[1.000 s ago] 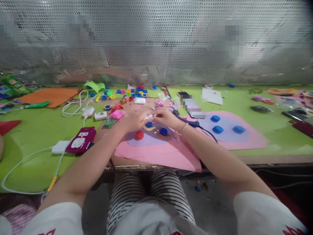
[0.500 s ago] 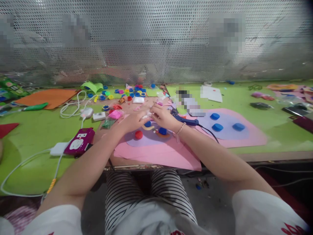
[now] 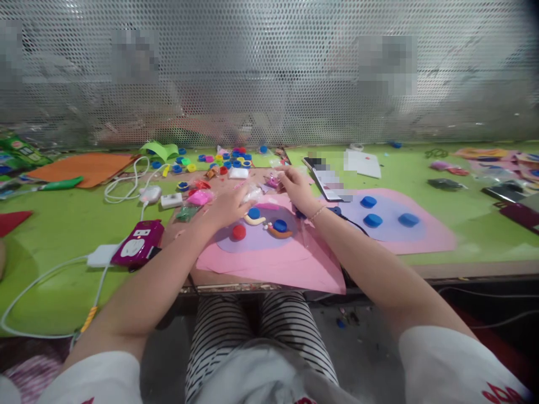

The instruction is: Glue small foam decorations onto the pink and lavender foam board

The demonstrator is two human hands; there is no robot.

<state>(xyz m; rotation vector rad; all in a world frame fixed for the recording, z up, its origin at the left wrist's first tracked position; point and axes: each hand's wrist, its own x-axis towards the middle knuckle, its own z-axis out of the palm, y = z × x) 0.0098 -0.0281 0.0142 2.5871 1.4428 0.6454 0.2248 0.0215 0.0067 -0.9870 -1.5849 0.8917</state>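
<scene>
My left hand is closed on the edge of a clear plastic bag with something whitish inside. My right hand is held to the right with its fingers curled together, beside a small purple packet; what its fingertips hold, if anything, is too small to make out. Below the hands lies a pink sheet with a lilac oval. On it are a red cap, blue caps, a cream curved strip, a brown strip and a pink strip.
A dark blue corded tool lies partly under my right wrist. Behind it is a phone. A second pink sheet with blue caps lies right. Loose coloured caps are scattered at the back. A purple power strip stands left.
My hands were together around the clear bag; now they are apart. The right hand has moved up and right, while the left stays at the bag. The pink strip is now uncovered.
</scene>
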